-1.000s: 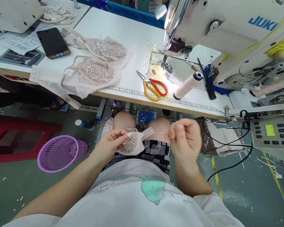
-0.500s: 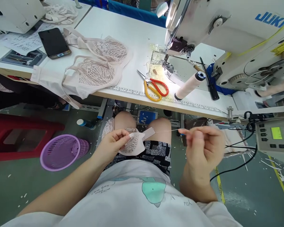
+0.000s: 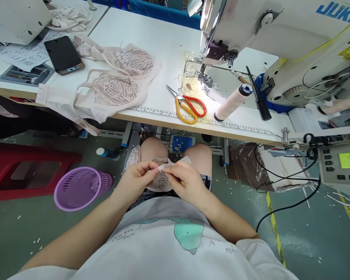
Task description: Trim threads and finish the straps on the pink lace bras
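Observation:
A pale pink lace bra point(image 3: 161, 182) lies over my lap, partly covered by my hands. My left hand point(image 3: 138, 177) pinches its upper edge between thumb and forefinger. Close beside it, my right hand point(image 3: 186, 181) is closed, its thumb and fingertips pressed together on the same edge. Whether a needle or thread is also in those fingers is too small to make out. A light band end point(image 3: 187, 160) of the bra sticks out beyond my right hand.
On the white table lie another lace bra point(image 3: 116, 89), a phone point(image 3: 63, 54), scissors point(image 3: 189, 108), a thread cone point(image 3: 233, 103) and a black-handled tool point(image 3: 262, 109) beside a sewing machine point(image 3: 280, 42). A purple basket point(image 3: 76, 190) and red stool point(image 3: 32, 171) stand left on the floor.
My right hand was held out to the right, with a thin thread stretched from the bra to its fingers. It has come back left to the bra's edge. My left hand keeps its hold.

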`<state>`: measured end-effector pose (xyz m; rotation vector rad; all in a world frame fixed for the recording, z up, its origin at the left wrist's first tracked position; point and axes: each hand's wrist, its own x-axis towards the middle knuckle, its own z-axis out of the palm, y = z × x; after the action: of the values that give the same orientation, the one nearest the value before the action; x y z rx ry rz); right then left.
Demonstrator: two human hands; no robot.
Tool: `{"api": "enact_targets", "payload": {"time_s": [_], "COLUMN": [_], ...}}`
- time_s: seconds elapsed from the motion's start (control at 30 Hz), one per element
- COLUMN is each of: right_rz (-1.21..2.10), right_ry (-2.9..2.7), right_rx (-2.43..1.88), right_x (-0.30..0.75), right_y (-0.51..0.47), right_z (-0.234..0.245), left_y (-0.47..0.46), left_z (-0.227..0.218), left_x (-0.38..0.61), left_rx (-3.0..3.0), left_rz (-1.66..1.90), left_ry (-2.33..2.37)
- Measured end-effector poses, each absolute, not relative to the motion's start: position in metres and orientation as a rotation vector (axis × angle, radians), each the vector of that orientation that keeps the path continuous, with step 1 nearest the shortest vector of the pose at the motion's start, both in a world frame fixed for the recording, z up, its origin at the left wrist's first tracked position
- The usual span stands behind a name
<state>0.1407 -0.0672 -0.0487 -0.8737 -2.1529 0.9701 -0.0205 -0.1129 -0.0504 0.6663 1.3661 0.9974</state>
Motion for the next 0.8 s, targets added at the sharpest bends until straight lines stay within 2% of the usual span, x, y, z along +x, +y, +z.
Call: {"api": "enact_targets", "payload": {"time_s": [0.8], "right_rz": [0.898], "right_ry": [-2.256], "right_rx": [-0.864], "right_x": [0.1426], "right_y": [-0.0657], "right_z": [-0.0484], "left_y": [-0.1104], "left_z": [-0.0487], "left_x": [-0.0188], "left_rx": [0.701], "left_rz": [0.964], "left_ry": [1.369]}}
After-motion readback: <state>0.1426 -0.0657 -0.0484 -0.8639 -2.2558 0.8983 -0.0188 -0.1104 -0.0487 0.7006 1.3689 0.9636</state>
